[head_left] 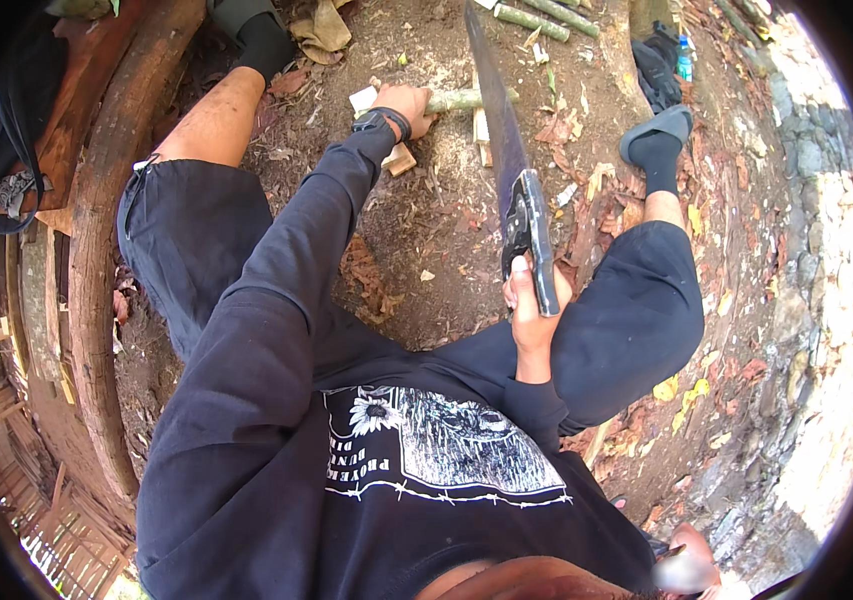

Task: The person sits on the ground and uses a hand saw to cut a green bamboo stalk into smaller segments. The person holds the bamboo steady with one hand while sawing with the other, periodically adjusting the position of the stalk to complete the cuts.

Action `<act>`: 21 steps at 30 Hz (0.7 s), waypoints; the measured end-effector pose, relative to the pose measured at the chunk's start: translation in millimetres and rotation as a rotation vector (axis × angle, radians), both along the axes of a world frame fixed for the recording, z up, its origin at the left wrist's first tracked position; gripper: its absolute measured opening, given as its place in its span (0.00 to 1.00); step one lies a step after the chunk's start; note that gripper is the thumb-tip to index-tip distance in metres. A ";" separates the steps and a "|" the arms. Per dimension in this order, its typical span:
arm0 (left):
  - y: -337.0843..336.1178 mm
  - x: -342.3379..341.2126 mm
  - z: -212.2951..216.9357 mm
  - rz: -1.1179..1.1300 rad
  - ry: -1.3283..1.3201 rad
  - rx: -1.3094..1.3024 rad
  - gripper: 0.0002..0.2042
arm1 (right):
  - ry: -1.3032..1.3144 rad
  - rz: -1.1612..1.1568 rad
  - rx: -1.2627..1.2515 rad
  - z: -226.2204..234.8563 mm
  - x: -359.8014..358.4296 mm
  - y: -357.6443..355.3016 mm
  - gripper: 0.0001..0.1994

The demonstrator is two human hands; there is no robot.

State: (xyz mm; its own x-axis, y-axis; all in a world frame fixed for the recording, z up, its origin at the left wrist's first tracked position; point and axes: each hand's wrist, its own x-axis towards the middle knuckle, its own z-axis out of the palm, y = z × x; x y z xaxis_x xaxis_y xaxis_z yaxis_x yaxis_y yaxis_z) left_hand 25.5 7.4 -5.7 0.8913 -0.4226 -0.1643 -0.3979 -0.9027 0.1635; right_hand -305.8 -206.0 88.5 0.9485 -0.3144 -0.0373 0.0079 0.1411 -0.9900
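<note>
Dirt ground (436, 215) beneath outstretched left arm (301, 235)

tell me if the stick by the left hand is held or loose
Held: the left hand is closed over the stick, which juts out rightward; the saw blade crosses it in view.

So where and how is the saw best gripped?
Probably by its dark handle, coming from the person's near side: the handle end points back toward the body, while the long blade extends away, crossing the branch in view. The right hand grips it there.
</note>
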 end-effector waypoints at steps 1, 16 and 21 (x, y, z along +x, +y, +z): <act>4.7 1.4 -4.0 -0.002 0.023 -0.029 0.23 | 0.007 0.003 -0.020 -2.8 -1.5 2.3 0.09; 0.7 -10.2 1.5 0.129 -0.070 -0.055 0.21 | 0.058 0.073 -0.338 -13.6 18.7 28.4 0.10; 2.7 -9.6 -4.5 0.129 -0.123 -0.069 0.17 | 0.077 0.052 -0.314 -6.4 68.4 47.7 0.11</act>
State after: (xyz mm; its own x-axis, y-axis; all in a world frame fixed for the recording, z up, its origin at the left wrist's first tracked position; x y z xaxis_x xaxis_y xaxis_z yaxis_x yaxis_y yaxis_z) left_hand 15.9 10.1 -10.2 0.9503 -0.3102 -0.0249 -0.3006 -0.9358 0.1844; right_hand -237.3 -158.4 82.0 0.9619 -0.2729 -0.0180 -0.0675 -0.1731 -0.9826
